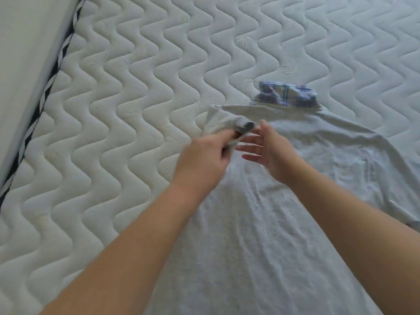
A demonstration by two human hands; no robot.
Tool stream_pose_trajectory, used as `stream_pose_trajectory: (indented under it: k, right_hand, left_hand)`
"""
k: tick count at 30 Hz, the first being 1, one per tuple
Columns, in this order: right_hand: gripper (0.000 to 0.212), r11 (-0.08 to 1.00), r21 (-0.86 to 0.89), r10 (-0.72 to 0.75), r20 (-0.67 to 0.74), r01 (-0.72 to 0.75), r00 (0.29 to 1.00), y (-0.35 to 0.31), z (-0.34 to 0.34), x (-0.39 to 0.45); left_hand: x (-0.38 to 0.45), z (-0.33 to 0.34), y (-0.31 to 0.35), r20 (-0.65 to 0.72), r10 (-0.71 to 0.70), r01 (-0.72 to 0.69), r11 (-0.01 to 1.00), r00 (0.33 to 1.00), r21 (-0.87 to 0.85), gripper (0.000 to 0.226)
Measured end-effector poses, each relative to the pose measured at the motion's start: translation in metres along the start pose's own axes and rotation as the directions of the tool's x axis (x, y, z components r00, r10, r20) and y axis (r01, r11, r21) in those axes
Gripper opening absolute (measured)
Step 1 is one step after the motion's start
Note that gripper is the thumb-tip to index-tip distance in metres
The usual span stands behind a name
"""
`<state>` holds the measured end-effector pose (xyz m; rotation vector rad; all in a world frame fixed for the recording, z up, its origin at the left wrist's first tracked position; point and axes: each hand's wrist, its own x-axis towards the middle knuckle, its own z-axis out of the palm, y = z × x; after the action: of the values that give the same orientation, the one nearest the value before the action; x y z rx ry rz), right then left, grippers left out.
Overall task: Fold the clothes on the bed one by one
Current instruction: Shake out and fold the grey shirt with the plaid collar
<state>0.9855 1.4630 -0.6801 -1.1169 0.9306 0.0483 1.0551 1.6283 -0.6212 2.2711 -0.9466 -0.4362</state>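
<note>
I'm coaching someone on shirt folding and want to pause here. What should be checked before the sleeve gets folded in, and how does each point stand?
1. Left hand has a grip on the sleeve: ok, fingers pinch its end.
2. Right hand free to help: ok, open, fingers straight, holding nothing.
3. Shirt body lies flat on the mattress: not ok, wrinkles show across the middle.
4. Collar at the far end, away from the person: ok.
5. Other sleeve spread out: ok, it stretches to the right.
6. Hem straight: cannot tell, out of view.
</note>
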Motion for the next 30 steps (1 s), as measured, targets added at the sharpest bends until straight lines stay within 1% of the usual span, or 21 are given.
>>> stream_pose_trajectory:
  k: [2, 3, 5, 6, 7, 8, 10, 11, 12, 13, 14, 16, 18, 19, 21, 22, 23, 24, 26, 28, 30]
  right_hand:
    - [0.060, 0.995, 0.095, 0.045, -0.025, -0.042, 0.999, -0.003, -0.020, -0.008]
    - [0.069, 0.994, 0.088, 0.066, -0.031, -0.063, 0.997, -0.002, -0.029, -0.011]
    - [0.078, 0.991, -0.014, 0.128, -0.076, -0.129, 0.989, 0.003, -0.043, -0.014]
    - [0.076, 0.983, -0.087, 0.154, -0.117, -0.165, 0.981, 0.007, -0.046, -0.016]
    - [0.071, 0.966, -0.186, 0.148, -0.169, -0.178, 0.975, 0.012, -0.047, -0.018]
    - [0.067, 0.935, -0.312, 0.104, -0.218, -0.170, 0.970, 0.019, -0.047, -0.020]
    - [0.058, 0.813, -0.567, -0.008, -0.240, -0.134, 0.971, 0.033, -0.048, -0.022]
    - [0.048, 0.728, -0.674, -0.034, -0.221, -0.128, 0.975, 0.038, -0.047, -0.022]
    - [0.036, 0.643, -0.757, -0.051, -0.199, -0.120, 0.979, 0.042, -0.048, -0.023]
    - [0.025, 0.584, -0.804, -0.063, -0.179, -0.109, 0.982, 0.043, -0.048, -0.023]
    - [0.018, 0.570, -0.816, -0.071, -0.165, -0.095, 0.984, 0.044, -0.050, -0.024]
    - [0.010, 0.625, -0.779, -0.073, -0.124, -0.051, 0.990, 0.037, -0.053, -0.027]
    - [0.009, 0.701, -0.713, -0.054, -0.065, -0.009, 0.996, 0.027, -0.058, -0.034]
    - [0.008, 0.750, -0.661, -0.027, -0.029, 0.001, 0.999, 0.021, -0.061, -0.038]
    - [0.009, 0.866, -0.499, 0.058, 0.040, -0.030, 0.997, 0.007, -0.068, -0.045]
    - [0.010, 0.901, -0.431, 0.077, 0.059, -0.044, 0.995, 0.001, -0.073, -0.045]
    - [0.010, 0.909, -0.416, 0.068, 0.059, -0.038, 0.996, -0.006, -0.080, -0.044]
    - [0.011, 0.891, -0.453, 0.046, 0.043, -0.021, 0.998, -0.011, -0.088, -0.042]
    - [0.010, 0.819, -0.573, -0.020, -0.037, -0.005, 0.999, -0.020, -0.104, -0.035]
    - [0.012, 0.763, -0.646, -0.118, -0.147, -0.005, 0.982, -0.021, -0.120, -0.024]
    - [0.021, 0.765, -0.643, -0.146, -0.245, -0.047, 0.958, -0.012, -0.131, -0.013]
  left_hand:
    - [0.004, 0.027, 0.020, 0.159, 0.020, -0.023, 1.000, 0.987, 0.020, 0.032]
    - [0.004, 0.039, 0.025, 0.271, 0.012, -0.018, 1.000, 0.962, 0.017, 0.033]
    - [0.004, 0.052, 0.022, 0.466, -0.002, 0.043, 0.996, 0.885, -0.077, 0.032]
    - [0.005, 0.053, 0.015, 0.484, -0.006, 0.076, 0.989, 0.875, -0.125, 0.030]
    - [0.009, 0.052, 0.005, 0.451, -0.012, 0.086, 0.986, 0.892, -0.144, 0.028]
    - [0.016, 0.050, -0.007, 0.393, -0.022, 0.081, 0.988, 0.919, -0.134, 0.026]
    - [0.037, 0.046, -0.031, 0.278, -0.046, 0.064, 0.997, 0.959, -0.053, 0.029]
    - [0.051, 0.045, -0.040, 0.256, -0.045, 0.042, 0.999, 0.966, 0.016, 0.033]
    - [0.066, 0.045, -0.047, 0.265, -0.029, 0.004, 0.995, 0.964, 0.095, 0.039]
    - [0.081, 0.044, -0.052, 0.304, -0.007, -0.049, 0.983, 0.953, 0.175, 0.045]
    - [0.097, 0.045, -0.054, 0.362, 0.019, -0.117, 0.961, 0.932, 0.251, 0.051]
    - [0.128, 0.047, -0.052, 0.502, 0.080, -0.290, 0.889, 0.861, 0.355, 0.055]
    - [0.153, 0.051, -0.044, 0.636, 0.111, -0.445, 0.804, 0.763, 0.394, 0.052]
    - [0.163, 0.054, -0.039, 0.684, 0.108, -0.496, 0.770, 0.721, 0.402, 0.051]
    - [0.179, 0.059, -0.031, 0.750, 0.067, -0.527, 0.752, 0.658, 0.396, 0.053]
    - [0.185, 0.060, -0.029, 0.770, 0.026, -0.525, 0.746, 0.638, 0.410, 0.052]
    - [0.191, 0.060, -0.027, 0.779, -0.007, -0.535, 0.724, 0.626, 0.437, 0.048]
    - [0.196, 0.060, -0.026, 0.776, -0.014, -0.554, 0.691, 0.631, 0.464, 0.040]
    - [0.206, 0.059, -0.026, 0.731, 0.014, -0.579, 0.621, 0.682, 0.528, 0.026]
    - [0.213, 0.058, -0.028, 0.675, 0.025, -0.549, 0.606, 0.737, 0.577, 0.033]
    - [0.215, 0.059, -0.032, 0.619, 0.004, -0.484, 0.627, 0.785, 0.610, 0.037]
